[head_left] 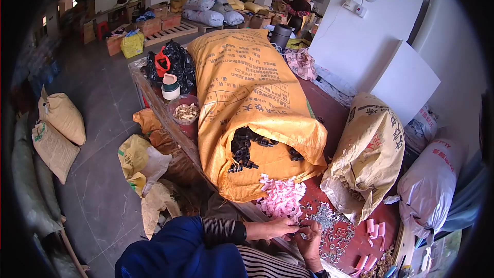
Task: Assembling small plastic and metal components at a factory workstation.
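Observation:
Close together at the near edge of the red tabletop point(309, 188) are my left hand point(278, 228) and my right hand point(310, 242). Their fingers are closed and meet at a small piece, too small to make out. Just beyond my left hand lies a heap of pink plastic pieces point(282, 198). Small silvery metal parts point(325, 215) are piled past my right hand, with bent metal loops point(337, 238) scattered beside it. Farther right are pink cylindrical pieces with thin tails point(375, 231). Black plastic parts point(243, 149) show in the mouth of a big orange woven sack point(247, 87).
A tan woven sack point(368, 149) stands open on the right, beside a white sack point(432, 183). At the table's left side are a bowl of beige pieces point(184, 110), a lidded cup point(170, 87) and a black plastic bag point(177, 67). Filled sacks point(59, 128) lie on the floor.

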Action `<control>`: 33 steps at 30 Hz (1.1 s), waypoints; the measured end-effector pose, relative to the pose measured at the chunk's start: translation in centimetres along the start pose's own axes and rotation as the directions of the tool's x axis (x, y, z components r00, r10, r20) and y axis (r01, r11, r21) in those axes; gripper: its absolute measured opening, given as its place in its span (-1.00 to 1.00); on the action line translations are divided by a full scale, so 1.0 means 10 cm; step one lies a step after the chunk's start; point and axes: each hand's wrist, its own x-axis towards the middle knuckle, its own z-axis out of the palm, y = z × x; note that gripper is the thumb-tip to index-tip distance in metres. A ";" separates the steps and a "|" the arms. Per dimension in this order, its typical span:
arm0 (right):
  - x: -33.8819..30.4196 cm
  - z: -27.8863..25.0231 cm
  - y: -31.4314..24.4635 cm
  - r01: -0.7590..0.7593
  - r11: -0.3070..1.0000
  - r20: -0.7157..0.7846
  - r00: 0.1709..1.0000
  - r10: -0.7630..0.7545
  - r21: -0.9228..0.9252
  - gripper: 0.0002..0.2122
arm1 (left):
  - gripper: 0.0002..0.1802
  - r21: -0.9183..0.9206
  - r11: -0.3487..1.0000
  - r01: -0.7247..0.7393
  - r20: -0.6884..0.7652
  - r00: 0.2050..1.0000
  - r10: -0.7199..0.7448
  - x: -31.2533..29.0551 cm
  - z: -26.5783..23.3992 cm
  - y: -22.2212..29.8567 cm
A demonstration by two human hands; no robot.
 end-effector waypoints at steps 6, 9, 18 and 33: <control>0.00 -0.03 -0.02 0.038 0.999 0.016 0.999 -0.038 0.020 -0.87 | -0.72 -0.196 0.981 0.015 0.050 0.999 -0.006 -0.14 0.02 0.10; -0.07 -0.08 -0.04 0.077 0.996 -0.043 0.996 -0.075 0.034 -0.87 | -0.72 -0.379 0.925 0.033 -0.037 0.998 -0.051 -0.19 0.09 0.10; -0.58 -0.37 0.46 -0.315 0.862 0.063 0.928 0.368 -0.397 -0.85 | -0.81 -0.594 0.795 -0.121 -0.176 0.984 0.017 -0.28 -0.09 0.31; -0.37 -0.31 0.58 -0.485 0.870 -0.018 0.874 0.485 -0.089 -0.92 | -0.75 -0.532 0.838 -0.122 -0.135 0.989 0.058 -0.25 -0.17 0.34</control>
